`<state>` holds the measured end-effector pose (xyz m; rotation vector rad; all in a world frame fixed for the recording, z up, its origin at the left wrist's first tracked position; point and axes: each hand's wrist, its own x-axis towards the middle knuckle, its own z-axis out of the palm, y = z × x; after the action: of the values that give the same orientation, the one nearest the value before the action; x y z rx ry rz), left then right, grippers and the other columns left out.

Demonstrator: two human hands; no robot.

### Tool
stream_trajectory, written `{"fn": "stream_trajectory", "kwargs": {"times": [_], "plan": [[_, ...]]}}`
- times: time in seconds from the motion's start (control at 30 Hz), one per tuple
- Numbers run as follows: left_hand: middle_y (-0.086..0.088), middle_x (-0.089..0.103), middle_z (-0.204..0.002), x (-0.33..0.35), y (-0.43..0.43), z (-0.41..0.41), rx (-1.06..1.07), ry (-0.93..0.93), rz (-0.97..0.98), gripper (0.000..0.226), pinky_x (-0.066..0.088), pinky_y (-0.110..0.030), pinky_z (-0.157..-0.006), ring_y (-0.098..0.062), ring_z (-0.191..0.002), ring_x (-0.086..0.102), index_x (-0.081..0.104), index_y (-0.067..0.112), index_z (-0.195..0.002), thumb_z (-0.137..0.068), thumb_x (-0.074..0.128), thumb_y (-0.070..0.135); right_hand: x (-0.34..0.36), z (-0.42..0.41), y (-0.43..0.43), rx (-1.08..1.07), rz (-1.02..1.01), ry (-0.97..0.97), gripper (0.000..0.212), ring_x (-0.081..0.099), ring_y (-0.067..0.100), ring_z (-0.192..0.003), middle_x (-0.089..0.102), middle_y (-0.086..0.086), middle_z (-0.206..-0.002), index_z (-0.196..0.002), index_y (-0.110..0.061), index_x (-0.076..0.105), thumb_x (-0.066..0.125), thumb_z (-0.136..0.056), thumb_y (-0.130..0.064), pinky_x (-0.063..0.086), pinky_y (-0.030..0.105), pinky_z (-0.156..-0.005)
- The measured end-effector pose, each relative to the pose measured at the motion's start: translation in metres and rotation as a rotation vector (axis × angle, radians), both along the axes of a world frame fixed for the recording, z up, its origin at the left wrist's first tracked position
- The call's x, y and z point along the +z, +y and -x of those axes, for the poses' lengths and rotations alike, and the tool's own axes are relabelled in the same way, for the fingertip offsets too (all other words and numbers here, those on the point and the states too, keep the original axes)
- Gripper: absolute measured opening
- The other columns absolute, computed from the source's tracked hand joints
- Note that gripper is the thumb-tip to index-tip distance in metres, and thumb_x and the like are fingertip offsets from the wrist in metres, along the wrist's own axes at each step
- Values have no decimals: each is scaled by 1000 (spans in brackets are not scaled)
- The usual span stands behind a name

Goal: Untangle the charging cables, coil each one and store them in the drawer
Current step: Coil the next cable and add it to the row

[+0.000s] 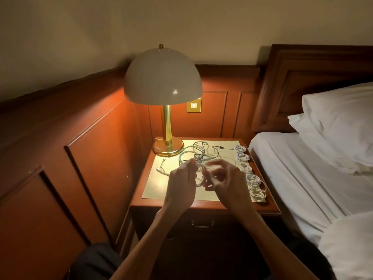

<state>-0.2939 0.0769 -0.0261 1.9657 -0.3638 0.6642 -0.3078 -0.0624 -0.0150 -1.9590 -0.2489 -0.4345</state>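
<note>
Cables (193, 153) sprawl tangled mid-frame on the nightstand (173, 205), beside the lit lamp (162, 77) — left hand (181, 186) and right hand (226, 184) both pinch one pale loop (201, 175) above the top; small white coils (250, 174) line its right edge.
</note>
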Motion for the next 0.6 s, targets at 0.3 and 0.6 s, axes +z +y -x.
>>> {"fn": "stream_trajectory", "kwargs": {"times": [0.3,0.6], "plan": [[16,58,-66,6,-3,0,-19,87,-81,40,44,-7,-50,11,-67,63,59,21,-83,-97,30,45,-14,7,12,-242,463,-352,37,69,10,-66,63,1,-111,-118,-19,69,80,-82,-17,51,10,-58],[19,47,-61,7,16,-6,-250,-34,-259,30,34,-8,-47,0,-50,54,51,23,-79,-104,37,27,-16,1,9,-118,413,-167,42,56,-4,-68,65,-4,-109,-123,-14,69,77,-83,-3,41,-5,-65]]}}
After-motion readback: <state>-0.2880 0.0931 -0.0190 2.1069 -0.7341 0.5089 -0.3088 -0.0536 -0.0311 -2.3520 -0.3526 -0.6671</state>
